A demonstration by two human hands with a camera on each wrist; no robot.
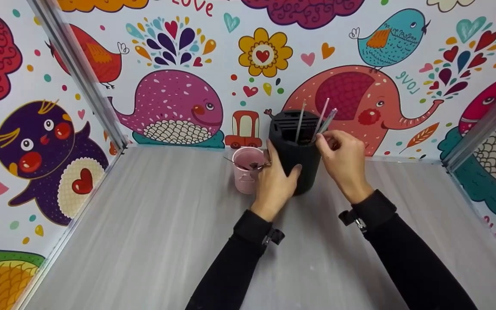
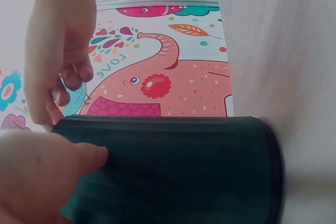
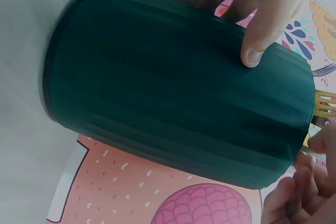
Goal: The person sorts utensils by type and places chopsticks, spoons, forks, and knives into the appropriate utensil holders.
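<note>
A tall dark cylindrical utensil holder with a slotted top stands upright against the back wall. My left hand grips its left side, the thumb lying across the front. My right hand is at the rim's right edge, fingers curled, pinching a slender pale utensil; its lower end is hidden. Other thin pale sticks rise from the top, their kind unclear. In the right wrist view, gold fork tines show past the rim. Left of the holder, touching or nearly touching my left hand, stands a pink bucket.
Metal cutlery lies in the pink bucket, its handles crossing the rim. The grey tabletop runs up to the cartoon-printed back wall. Printed side panels with metal corner strips stand at left and right.
</note>
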